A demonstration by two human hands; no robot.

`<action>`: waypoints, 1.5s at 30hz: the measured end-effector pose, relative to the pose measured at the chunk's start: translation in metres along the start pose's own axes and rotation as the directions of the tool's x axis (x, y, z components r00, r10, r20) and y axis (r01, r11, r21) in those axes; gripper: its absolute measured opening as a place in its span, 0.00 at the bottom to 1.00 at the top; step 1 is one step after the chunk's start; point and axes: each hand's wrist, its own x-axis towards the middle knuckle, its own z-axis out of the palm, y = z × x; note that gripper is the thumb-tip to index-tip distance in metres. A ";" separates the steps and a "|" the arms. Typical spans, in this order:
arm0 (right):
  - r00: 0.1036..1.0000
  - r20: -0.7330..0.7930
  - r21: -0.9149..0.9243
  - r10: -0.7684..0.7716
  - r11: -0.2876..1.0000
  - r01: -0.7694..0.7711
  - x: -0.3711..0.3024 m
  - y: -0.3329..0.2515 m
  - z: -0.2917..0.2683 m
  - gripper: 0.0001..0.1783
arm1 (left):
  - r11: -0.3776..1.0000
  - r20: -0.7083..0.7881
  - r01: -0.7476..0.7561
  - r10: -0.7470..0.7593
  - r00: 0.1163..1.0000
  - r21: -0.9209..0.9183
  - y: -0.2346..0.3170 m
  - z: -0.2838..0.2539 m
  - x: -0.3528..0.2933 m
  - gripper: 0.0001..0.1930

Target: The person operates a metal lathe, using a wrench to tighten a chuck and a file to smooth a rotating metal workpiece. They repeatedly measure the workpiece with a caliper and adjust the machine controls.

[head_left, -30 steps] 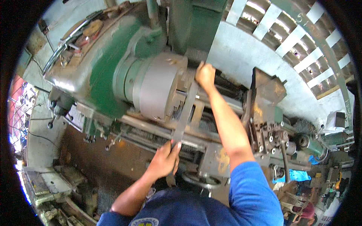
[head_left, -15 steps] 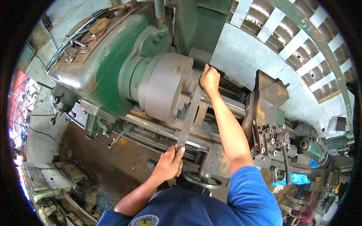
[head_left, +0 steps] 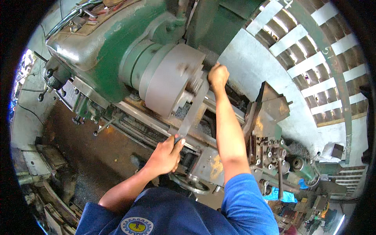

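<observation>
the file [head_left: 192,114] spans between my left fingers [head_left: 178,148], gripping its handle [head_left: 178,139], and right fingers [head_left: 218,70], grasping its far end, beside the chuck [head_left: 170,84]. i seem to be filing; next calls for level strokes.

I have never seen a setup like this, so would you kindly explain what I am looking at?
Everything is seen from a camera worn on the person's head, looking down; its wide lens bends straight edges. The large green machine looks like a lathe, with a round grey chuck. The person's left hand grips the dark handle of a flat metal file, and the right hand closes on its far end. Whether the file touches anything is hard to tell. Loose metal items lie on top of the machine.
</observation>
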 end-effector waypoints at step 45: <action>0.997 0.000 0.002 -0.078 0.997 0.078 0.008 0.019 0.007 0.28 | 0.997 0.032 0.058 -0.056 0.998 -0.049 0.017 0.012 0.003 0.23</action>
